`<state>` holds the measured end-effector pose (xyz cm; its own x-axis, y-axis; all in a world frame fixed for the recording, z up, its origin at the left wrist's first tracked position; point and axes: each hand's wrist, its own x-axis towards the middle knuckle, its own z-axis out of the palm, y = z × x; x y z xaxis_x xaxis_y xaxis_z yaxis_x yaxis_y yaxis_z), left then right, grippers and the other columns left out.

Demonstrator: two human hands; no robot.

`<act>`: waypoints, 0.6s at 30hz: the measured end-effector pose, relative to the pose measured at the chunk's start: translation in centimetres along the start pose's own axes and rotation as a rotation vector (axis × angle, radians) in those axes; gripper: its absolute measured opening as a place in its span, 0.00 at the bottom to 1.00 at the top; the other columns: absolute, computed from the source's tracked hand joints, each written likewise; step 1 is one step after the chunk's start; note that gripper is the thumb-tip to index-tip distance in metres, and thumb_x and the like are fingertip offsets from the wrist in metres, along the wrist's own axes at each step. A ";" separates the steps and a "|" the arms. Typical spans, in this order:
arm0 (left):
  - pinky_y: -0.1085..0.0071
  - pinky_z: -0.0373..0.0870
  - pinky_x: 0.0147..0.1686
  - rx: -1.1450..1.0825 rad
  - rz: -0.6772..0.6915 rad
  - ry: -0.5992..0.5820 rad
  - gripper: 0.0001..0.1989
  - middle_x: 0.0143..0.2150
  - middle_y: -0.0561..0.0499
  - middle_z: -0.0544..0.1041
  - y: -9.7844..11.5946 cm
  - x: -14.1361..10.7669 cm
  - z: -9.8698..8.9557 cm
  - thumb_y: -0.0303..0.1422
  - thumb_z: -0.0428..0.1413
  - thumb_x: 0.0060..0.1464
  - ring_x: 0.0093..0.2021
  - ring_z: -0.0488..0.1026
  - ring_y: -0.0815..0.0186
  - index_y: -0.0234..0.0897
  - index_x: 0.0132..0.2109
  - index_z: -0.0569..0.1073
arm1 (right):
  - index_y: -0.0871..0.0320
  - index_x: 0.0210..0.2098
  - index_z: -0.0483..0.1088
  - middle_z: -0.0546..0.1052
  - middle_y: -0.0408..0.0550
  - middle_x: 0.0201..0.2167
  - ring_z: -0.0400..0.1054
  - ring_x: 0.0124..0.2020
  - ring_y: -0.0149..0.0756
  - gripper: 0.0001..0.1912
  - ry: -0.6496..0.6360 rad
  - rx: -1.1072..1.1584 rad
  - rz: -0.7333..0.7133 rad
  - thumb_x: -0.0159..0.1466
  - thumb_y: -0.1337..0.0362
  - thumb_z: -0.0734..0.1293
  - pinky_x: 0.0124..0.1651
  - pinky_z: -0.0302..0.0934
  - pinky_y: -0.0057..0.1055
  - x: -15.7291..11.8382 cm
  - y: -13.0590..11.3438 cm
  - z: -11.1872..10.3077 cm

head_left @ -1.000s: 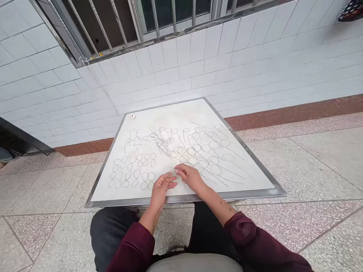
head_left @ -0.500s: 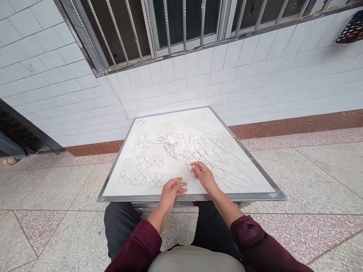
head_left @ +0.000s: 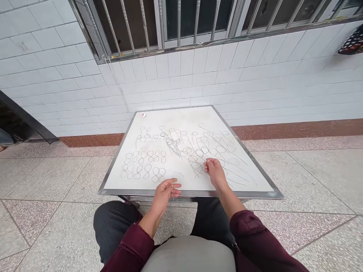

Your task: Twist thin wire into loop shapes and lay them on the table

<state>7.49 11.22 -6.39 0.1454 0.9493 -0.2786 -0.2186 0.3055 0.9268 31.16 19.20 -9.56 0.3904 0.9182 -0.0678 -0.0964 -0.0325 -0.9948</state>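
Observation:
On the white table [head_left: 176,118] lie many thin wire pieces bent into loops. Figure-eight wire loops [head_left: 144,170] sit in rows at the left. A tangled bunch of wires [head_left: 175,142] is at the middle, and looped wires with long tails [head_left: 227,149] spread to the right. My left hand [head_left: 166,190], at the near edge, pinches a thin wire, with a tan wrap on one finger. My right hand [head_left: 214,170] is closed over the wires right of the middle; what its fingertips hold is too small to name.
A small white and red object [head_left: 144,115] lies at the table's far left corner. The metal-edged table faces a tiled wall [head_left: 181,85] under a barred window [head_left: 195,22]. A dark patterned cloth item [head_left: 351,40] hangs at the right. My knees are under the near edge.
My right hand has moved right, away from my left hand. My left hand has shifted slightly left. The camera view has tilted a little.

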 end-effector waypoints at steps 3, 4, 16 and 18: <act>0.65 0.72 0.40 -0.042 0.005 -0.002 0.19 0.45 0.38 0.80 0.9 -1.0 -0.4 0.38 0.59 0.53 0.37 0.78 0.62 0.33 0.49 0.74 | 0.57 0.36 0.65 0.72 0.47 0.31 0.66 0.26 0.32 0.12 0.053 -0.099 0.017 0.57 0.57 0.65 0.30 0.65 0.32 1.7 -0.5 -1.6; 0.65 0.71 0.41 -0.056 0.005 -0.003 0.19 0.46 0.38 0.80 1.2 -1.3 -0.6 0.38 0.59 0.53 0.37 0.78 0.62 0.33 0.49 0.74 | 0.58 0.38 0.66 0.72 0.49 0.34 0.67 0.27 0.33 0.13 0.075 -0.132 0.016 0.56 0.57 0.65 0.31 0.65 0.33 1.9 -0.9 -1.9; 0.65 0.70 0.42 -0.053 0.018 -0.117 0.16 0.44 0.41 0.81 4.3 -4.3 -0.3 0.40 0.58 0.55 0.37 0.78 0.60 0.36 0.48 0.75 | 0.56 0.43 0.70 0.71 0.40 0.26 0.62 0.22 0.27 0.17 -0.623 -0.036 0.031 0.61 0.51 0.66 0.26 0.61 0.26 -10.7 -7.1 4.6; 0.63 0.69 0.43 -0.012 0.028 -0.124 0.17 0.43 0.41 0.81 4.5 -4.9 -0.4 0.40 0.57 0.56 0.39 0.78 0.59 0.36 0.48 0.75 | 0.56 0.41 0.71 0.71 0.40 0.27 0.64 0.22 0.26 0.16 -0.633 0.015 0.064 0.59 0.53 0.68 0.25 0.61 0.25 -11.6 -7.2 5.2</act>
<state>5.41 7.98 -1.01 0.2571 0.9414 -0.2183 -0.2362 0.2803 0.9304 22.54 10.87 -1.21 -0.2328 0.9704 -0.0641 -0.1165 -0.0932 -0.9888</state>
